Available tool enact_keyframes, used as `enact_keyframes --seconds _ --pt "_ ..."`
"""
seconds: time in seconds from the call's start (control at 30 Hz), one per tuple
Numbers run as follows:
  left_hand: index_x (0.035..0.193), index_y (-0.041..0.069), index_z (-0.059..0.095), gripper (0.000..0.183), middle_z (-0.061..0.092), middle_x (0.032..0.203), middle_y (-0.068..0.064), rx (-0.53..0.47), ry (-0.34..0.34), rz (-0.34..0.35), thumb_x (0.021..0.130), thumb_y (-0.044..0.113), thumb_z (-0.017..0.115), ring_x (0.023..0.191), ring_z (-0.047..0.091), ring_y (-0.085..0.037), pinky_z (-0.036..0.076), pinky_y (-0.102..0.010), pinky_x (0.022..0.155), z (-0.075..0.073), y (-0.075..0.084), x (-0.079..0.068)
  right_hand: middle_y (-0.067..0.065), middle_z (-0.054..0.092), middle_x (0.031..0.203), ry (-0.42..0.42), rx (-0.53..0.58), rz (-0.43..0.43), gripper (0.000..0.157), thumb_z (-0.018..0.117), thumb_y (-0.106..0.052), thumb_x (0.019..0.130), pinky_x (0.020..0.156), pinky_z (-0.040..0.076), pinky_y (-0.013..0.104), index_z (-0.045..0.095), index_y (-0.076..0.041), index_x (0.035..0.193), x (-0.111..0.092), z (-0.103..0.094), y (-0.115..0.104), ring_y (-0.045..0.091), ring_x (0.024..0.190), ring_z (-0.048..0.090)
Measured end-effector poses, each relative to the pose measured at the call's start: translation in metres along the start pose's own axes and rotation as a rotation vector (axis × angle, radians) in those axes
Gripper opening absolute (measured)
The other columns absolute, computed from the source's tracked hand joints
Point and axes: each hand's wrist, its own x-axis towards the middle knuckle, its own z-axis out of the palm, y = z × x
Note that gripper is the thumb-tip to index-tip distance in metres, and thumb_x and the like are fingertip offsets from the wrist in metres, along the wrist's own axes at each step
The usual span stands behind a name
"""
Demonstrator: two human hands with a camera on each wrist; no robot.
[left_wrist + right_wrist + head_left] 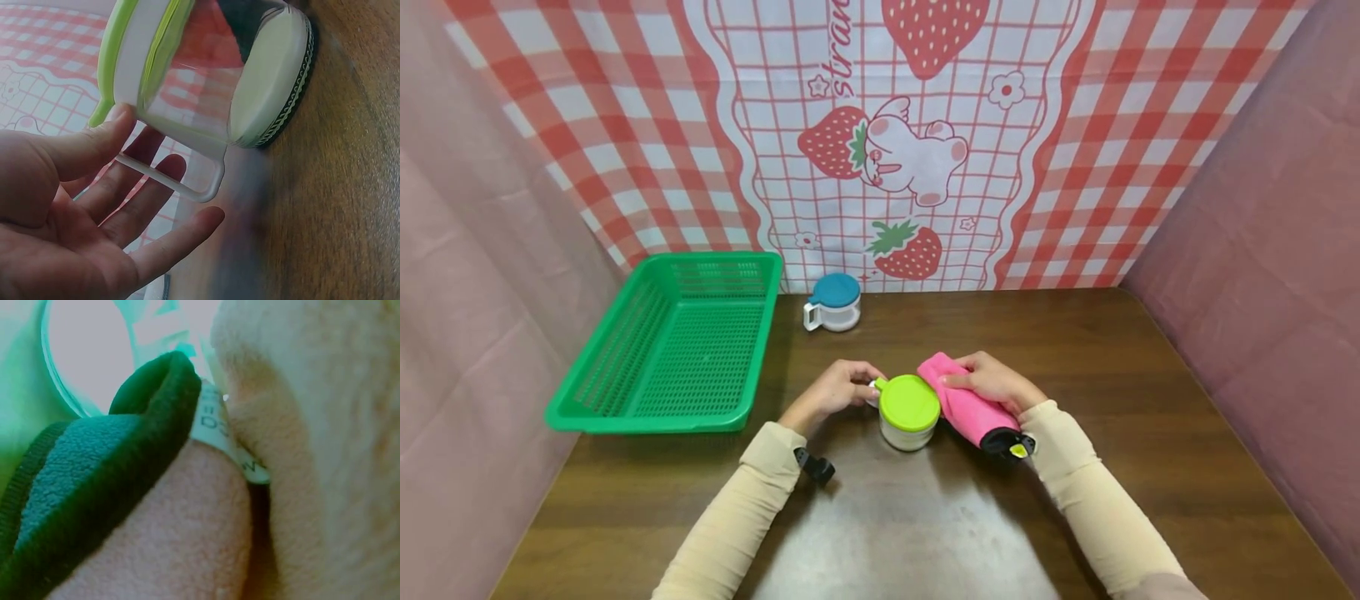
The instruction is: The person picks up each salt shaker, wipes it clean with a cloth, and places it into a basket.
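Lidded jar (908,406) shows against brown tabletop (1150,417), between pink side cloths (1247,183).

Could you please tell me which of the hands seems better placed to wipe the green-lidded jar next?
Probably the right hand: it grips the pink cloth beside the jar, while the left hand holds the jar's handle.

Hands (842,387) (988,379) gripping lime-lidded jar (910,404), pink cloth (967,412)

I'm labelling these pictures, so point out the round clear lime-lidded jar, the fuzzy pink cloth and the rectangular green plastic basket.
Round clear lime-lidded jar (909,406): head view, top of its lid.
Fuzzy pink cloth (967,410): head view, its middle.
Rectangular green plastic basket (647,426): head view, near rim.
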Motion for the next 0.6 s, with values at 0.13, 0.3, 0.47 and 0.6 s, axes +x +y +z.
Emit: enact_keyframes --seconds 0.13,0.3,0.47,0.6 --pt "0.11 -0.009 0.065 0.024 0.07 0.1 -0.016 -0.001 -0.001 -0.003 0.087 -0.004 0.064 0.075 0.058 -0.007 0.056 -0.042 0.075 0.0 0.001 -0.001 0.001 0.061 0.08 0.036 -0.016 -0.003 0.04 0.066 -0.025 0.091 0.055 0.044 0.023 0.065 0.0 0.122 -0.008 0.004 0.0 0.012 0.064 0.053" --pt "0.111 -0.009 0.065 0.025 0.07 0.102 -0.018 -0.001 -0.002 -0.001 0.086 -0.004 0.065 0.076 0.058 -0.007 0.057 -0.041 0.075 0.0 0.0 -0.001 0.0 0.058 0.074 0.075 -0.018 0.022 0.037 0.067 -0.028 0.091 0.053 0.043 0.023 0.067 -0.004 0.119 -0.018 0.009 -0.001 0.012 0.061 0.052" --pt "0.111 -0.009 0.064 0.025 0.07 0.102 -0.018 -0.001 -0.005 0.001 0.087 -0.004 0.064 0.076 0.059 -0.007 0.057 -0.04 0.074 0.0 -0.001 -0.001 -0.002 0.057 0.069 0.085 0.001 0.009 0.033 0.066 -0.027 0.092 0.051 0.043 0.022 0.068 -0.003 0.114 -0.025 0.013 0.0 0.011 0.057 0.051" --pt "0.111 -0.008 0.065 0.025 0.07 0.101 -0.017 -0.002 -0.007 -0.01 0.086 -0.004 0.065 0.075 0.058 -0.007 0.057 -0.04 0.074 0.0 -0.001 0.0 -0.002 0.057 0.068 0.096 0.005 0.006 0.033 0.067 -0.029 0.092 0.05 0.043 0.023 0.069 -0.004 0.113 -0.028 0.015 0.001 0.011 0.056 0.052"
